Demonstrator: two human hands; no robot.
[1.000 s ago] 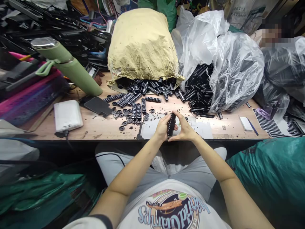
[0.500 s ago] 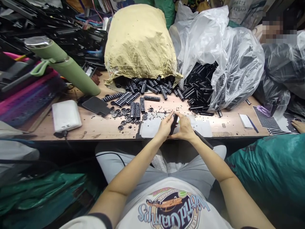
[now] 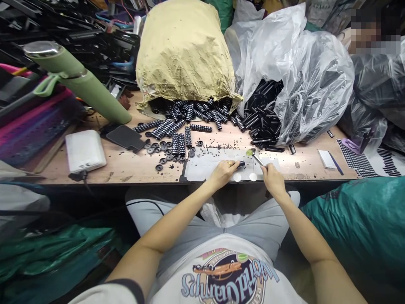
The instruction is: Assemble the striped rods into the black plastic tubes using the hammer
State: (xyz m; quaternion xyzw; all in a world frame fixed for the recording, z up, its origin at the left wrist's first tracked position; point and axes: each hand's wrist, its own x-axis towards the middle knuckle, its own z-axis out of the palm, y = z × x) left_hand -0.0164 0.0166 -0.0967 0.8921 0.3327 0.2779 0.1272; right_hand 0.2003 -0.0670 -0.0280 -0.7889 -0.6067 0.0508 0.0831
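I see two bare hands near the front edge of the tabletop [image 3: 148, 172], a little apart from each other. The left hand [image 3: 222, 174] is closed around a short black tube [image 3: 242, 164], and the end of the tube pokes out to the right. The right hand [image 3: 274, 180] is closed on a thin silver tool [image 3: 258, 160], which leans up and to the left. At the tool's far end is a yellow-green blob [image 3: 250, 152]; I can't tell if they touch.

Under the tube and the tool lies a pale sheet [image 3: 202, 167], along the middle of the front edge. Two white round spots [image 3: 252, 177] show on its near side.

To the left of the sheet are lots of little black wheels [image 3: 159, 167]. Just behind them lie bumpy black rolls [image 3: 181, 145], and more spill out from under a big yellow sack [image 3: 186, 50]. Right of the sack, plain black sticks [image 3: 261, 120] come out of a see-through bag [image 3: 313, 88].

Toward the left edge, a green bottle [image 3: 96, 93] leans over, and a white box [image 3: 85, 151] sits nearer the front edge. Toward the right edge lie a small white pack [image 3: 326, 160] and a blue stick [image 3: 336, 164], side by side.
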